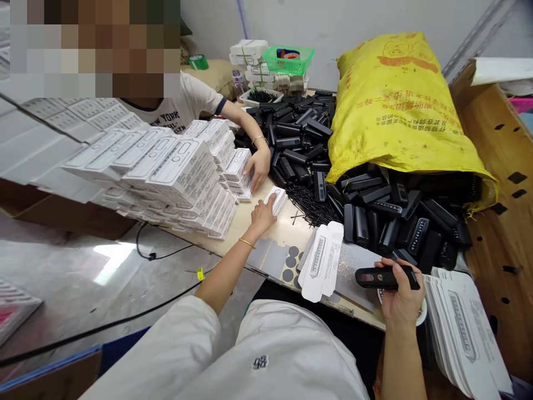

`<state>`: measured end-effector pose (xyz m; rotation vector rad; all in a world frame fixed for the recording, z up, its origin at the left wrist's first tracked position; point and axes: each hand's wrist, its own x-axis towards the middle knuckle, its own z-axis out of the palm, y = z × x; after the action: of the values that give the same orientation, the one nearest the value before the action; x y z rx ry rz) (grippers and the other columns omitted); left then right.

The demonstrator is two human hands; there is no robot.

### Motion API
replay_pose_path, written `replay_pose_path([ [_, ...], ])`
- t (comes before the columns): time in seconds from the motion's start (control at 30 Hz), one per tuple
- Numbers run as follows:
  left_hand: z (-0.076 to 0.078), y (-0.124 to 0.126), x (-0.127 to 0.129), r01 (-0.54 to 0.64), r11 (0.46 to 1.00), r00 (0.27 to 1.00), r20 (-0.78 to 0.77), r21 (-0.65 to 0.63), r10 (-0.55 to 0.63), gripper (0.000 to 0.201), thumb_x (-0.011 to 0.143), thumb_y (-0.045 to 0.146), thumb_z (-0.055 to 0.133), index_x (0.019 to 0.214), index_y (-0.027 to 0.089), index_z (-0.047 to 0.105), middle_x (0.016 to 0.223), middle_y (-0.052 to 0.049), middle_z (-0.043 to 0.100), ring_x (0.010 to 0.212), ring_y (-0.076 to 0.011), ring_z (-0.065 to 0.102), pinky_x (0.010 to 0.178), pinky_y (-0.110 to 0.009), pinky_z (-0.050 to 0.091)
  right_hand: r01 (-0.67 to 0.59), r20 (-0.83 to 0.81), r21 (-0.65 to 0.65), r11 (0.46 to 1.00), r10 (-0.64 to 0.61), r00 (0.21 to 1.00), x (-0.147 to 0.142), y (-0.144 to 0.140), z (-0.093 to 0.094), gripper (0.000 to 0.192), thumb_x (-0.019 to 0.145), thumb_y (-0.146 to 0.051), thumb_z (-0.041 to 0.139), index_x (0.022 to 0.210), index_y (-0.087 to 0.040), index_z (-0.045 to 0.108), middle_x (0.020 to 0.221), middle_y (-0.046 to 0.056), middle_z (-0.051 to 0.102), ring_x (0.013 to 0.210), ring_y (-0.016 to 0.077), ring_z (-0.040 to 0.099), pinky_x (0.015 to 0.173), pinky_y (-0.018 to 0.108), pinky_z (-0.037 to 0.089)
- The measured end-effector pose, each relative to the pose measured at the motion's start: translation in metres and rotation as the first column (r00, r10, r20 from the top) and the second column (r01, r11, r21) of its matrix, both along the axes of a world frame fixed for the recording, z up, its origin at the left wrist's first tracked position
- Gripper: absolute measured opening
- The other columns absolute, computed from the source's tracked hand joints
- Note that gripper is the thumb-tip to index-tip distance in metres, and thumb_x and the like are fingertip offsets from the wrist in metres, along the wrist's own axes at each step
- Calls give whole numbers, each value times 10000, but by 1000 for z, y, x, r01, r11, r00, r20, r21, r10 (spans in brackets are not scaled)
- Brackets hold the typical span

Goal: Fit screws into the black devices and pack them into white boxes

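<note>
White-trousered knees frame a packing bench where the right hand [402, 300] grips a black device [387, 276] while the left hand [263, 214] closes on a small white box [276, 199].

Setting that box squarely against the stacked boxes [166, 178], clear of a co-worker's hand [257, 166] just beyond, looks wise; flat cartons [322, 261] lie between both hands, loose black devices [375, 222] to the far right.

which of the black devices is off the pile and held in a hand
The black device gripped in the person's right hand at the table's near edge; all the others lie heaped by the yellow sack.
</note>
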<state>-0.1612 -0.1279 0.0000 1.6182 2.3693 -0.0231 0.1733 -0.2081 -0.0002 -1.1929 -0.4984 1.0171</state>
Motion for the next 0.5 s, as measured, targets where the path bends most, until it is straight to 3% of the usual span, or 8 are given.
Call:
replay_pose_path([
  [0.07, 14, 8, -4, 7, 999, 1000, -4, 34, -7, 771, 815, 254, 639, 1484, 282, 257, 1238, -179, 518, 1109, -359, 589, 889, -445, 481, 13, 3, -15, 1000, -13, 1000, 4, -2, -2, 442, 547, -338, 847, 856, -185, 570, 678, -5, 726, 599, 156, 681, 636, 322, 571],
  [0.13, 34, 20, -11, -23, 988, 999, -34, 150, 28, 764, 832, 259, 624, 1494, 279, 245, 1267, -186, 506, 1140, -372, 567, 902, -462, 478, 17, 10, -19, 1000, -17, 1000, 8, -3, -3, 441, 549, -342, 847, 855, -188, 569, 677, -9, 726, 590, 153, 678, 632, 323, 572],
  [0.23, 69, 51, -27, -103, 913, 984, -92, 394, 151, 725, 865, 218, 576, 1505, 264, 239, 1302, -199, 497, 1181, -380, 530, 944, -510, 449, 6, 14, -1, 1000, -6, 1000, 10, -2, -2, 417, 568, -332, 840, 855, -191, 572, 682, -14, 727, 585, 146, 677, 628, 318, 578],
  [0.3, 88, 75, -41, -191, 865, 965, -73, 465, 252, 660, 891, 193, 527, 1497, 246, 269, 1359, -212, 467, 1232, -370, 493, 986, -552, 409, -4, 13, 21, 1000, 4, 1000, 8, -1, -1, 397, 581, -321, 832, 856, -190, 577, 687, -15, 728, 588, 144, 679, 624, 315, 582],
  [0.4, 102, 106, -58, -382, 801, 907, 22, 461, 420, 476, 964, 176, 360, 1430, 85, 379, 1419, -264, 416, 1347, -343, 394, 1077, -590, 313, -23, 6, 32, 999, 23, 1000, 5, -4, -1, 383, 599, -322, 820, 864, -195, 575, 705, -14, 732, 592, 155, 683, 593, 329, 587],
  [0.5, 101, 115, -64, -390, 774, 902, 36, 499, 431, 462, 998, 144, 229, 1417, -33, 316, 1544, -255, 251, 1481, -290, 144, 1164, -621, 107, 1, -12, 24, 1000, -1, 1000, 7, -10, -3, 389, 600, -328, 819, 869, -195, 572, 707, -10, 733, 584, 156, 683, 588, 335, 589],
])
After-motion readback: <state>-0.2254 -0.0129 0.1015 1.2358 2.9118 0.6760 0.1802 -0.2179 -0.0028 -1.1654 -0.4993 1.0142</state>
